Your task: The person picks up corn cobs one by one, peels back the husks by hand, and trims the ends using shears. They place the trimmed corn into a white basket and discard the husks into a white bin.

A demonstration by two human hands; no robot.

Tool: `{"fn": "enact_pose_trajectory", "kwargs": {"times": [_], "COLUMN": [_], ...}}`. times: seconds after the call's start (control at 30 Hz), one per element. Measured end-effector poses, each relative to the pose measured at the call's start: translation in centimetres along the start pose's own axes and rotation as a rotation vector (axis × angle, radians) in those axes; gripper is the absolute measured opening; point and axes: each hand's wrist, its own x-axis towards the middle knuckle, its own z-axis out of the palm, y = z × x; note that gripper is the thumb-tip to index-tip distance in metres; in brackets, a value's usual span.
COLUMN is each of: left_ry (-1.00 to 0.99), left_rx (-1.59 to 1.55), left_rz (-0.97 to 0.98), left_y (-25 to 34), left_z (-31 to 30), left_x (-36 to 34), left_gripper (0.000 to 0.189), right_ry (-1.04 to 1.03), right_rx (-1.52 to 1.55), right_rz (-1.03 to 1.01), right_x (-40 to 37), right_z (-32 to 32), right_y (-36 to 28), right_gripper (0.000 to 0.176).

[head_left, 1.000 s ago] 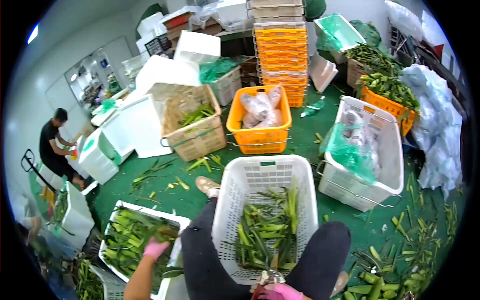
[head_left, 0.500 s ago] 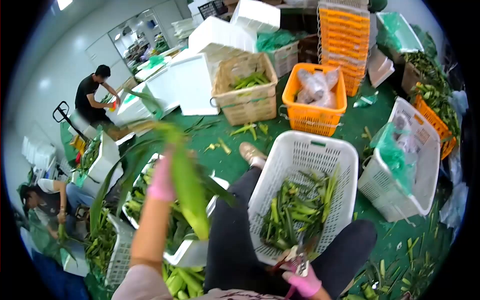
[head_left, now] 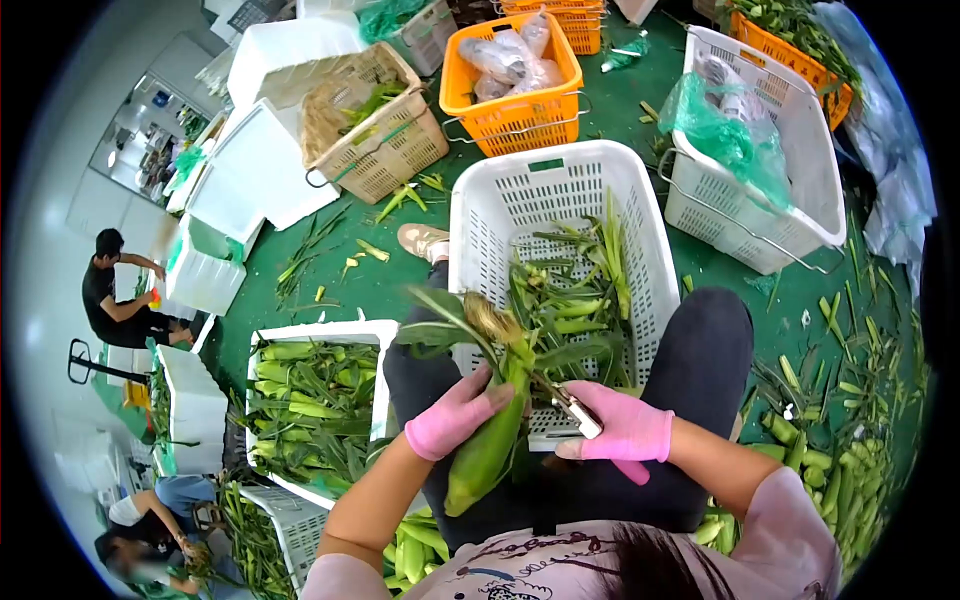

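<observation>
My left hand (head_left: 455, 412), in a pink glove, is closed around a green ear of corn (head_left: 486, 455) in its husk, held tilted above my lap. Its silk end and long leaves point up toward the white crate (head_left: 482, 205). My right hand (head_left: 630, 428), gloved too, grips a pair of pruning shears (head_left: 582, 415). Their blades reach to the husk leaves near the corn's upper end; whether they touch is hard to see. Cut leaves and husk pieces (head_left: 575, 305) lie in the crate between my knees.
At my left stands a white box (head_left: 345, 328) full of corn. More corn ears (head_left: 850, 490) lie on the floor at right. An orange crate (head_left: 515, 130), a beige crate (head_left: 385, 165) and another white crate (head_left: 740, 235) stand ahead. Two people work at far left.
My left hand has brought the corn from the raised left side down in front of me. My right hand has moved the shears up beside it. The view has turned downward.
</observation>
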Motion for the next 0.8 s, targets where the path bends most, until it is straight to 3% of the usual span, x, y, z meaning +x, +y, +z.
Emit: {"fn": "enact_pose_trajectory", "kwargs": {"times": [0.1,0.13,0.23,0.33,0.37,0.4,0.47,0.5,0.53,0.6,0.63,0.7,0.73,0.8], "left_ry": [0.008,-0.097,-0.405,-0.491,-0.369,-0.258,-0.027,-0.031,-0.089,-0.157,-0.201,-0.351,-0.461,-0.527], "left_rx": [0.020,-0.018,-0.016,-0.120,-0.007,0.268,0.809,0.813,0.710,0.600,0.478,0.123,-0.059,-0.152], "left_rz": [-0.032,-0.033,-0.014,-0.050,-0.083,0.016,0.220,0.174,0.161,0.061,0.029,-0.013,-0.005,0.106], "left_y": [-0.3,-0.7,-2.4,-2.9,-2.7,-2.7,-2.5,-1.7,-1.6,-1.1,-1.2,-1.3,-1.6,-1.6], "left_z": [-0.5,-1.2,-3.3,-2.3,-1.6,-0.9,0.7,1.0,0.5,-0.3,-0.8,-1.7,-2.4,-2.4], "left_x": [-0.5,-0.3,1.0,1.2,0.9,0.8,0.7,0.7,0.9,1.1,1.2,1.2,1.2,1.2], "left_gripper": [0.051,0.052,0.058,0.055,0.054,0.052,0.050,0.056,0.059,0.063,0.061,0.056,0.056,0.061], "right_ry": [0.027,0.037,-0.162,-0.196,-0.185,-0.163,0.000,0.077,0.149,0.102,-0.022,-0.144,-0.140,-0.007], "right_rx": [-0.114,-0.132,0.448,0.594,0.625,0.661,0.168,-0.083,-0.336,-0.209,0.107,0.578,0.871,0.750], "right_rz": [-0.051,-0.074,0.049,0.130,0.136,0.135,0.045,0.000,-0.045,0.016,0.191,0.169,0.258,0.186], "right_x": [-0.2,-0.3,-0.9,-1.5,-1.6,-1.5,-1.0,-0.6,-0.5,-0.9,-1.8,-2.0,-3.0,-3.3], "right_z": [-0.1,0.0,0.4,0.8,1.0,1.2,1.5,1.3,1.0,-0.1,-1.1,0.0,-0.7,-0.1], "right_y": [0.2,0.5,0.5,0.0,0.2,0.7,2.1,2.8,3.1,1.8,-0.7,0.7,-1.2,-1.6], "right_gripper": [0.088,0.087,0.082,0.078,0.078,0.078,0.075,0.074,0.073,0.053,0.044,0.021,0.022,0.035]}}
